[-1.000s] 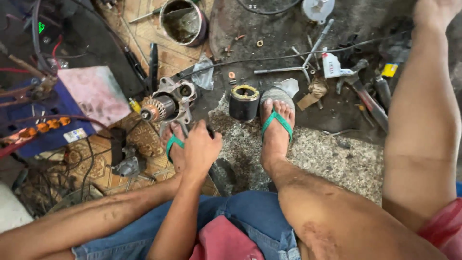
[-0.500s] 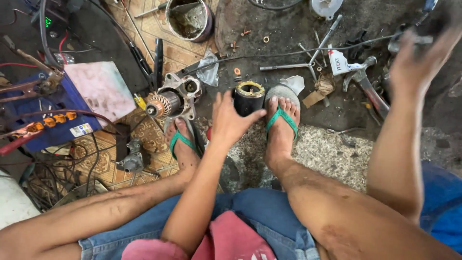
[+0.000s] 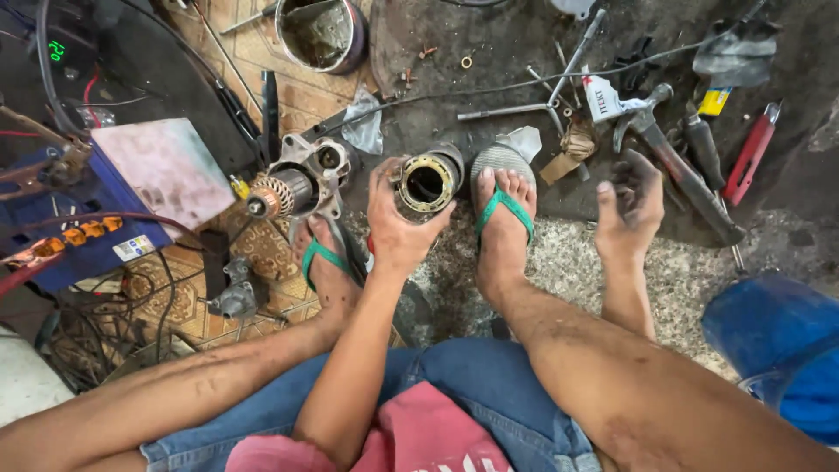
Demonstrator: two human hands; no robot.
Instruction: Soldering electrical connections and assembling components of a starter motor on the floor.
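Hands: left hand (image 3: 395, 229) grips one motor housing (image 3: 430, 179); right hand (image 3: 631, 210) hangs loosely curled, empty.

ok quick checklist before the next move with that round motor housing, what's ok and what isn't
1. Left hand has hold of the round motor housing: ok, fingers wrap its side.
2. Housing bore is free of parts: cannot tell, the inside is dark.
3. Right hand is free: cannot tell, fingers curl and something small may sit in them.
4. Armature assembly is within reach: ok, it lies just beside the left hand, by the left foot.
5. Hammer is close by: ok, just beyond the right hand.
6. Floor around the feet is tidy: not ok, rods, wires and tools lie scattered.
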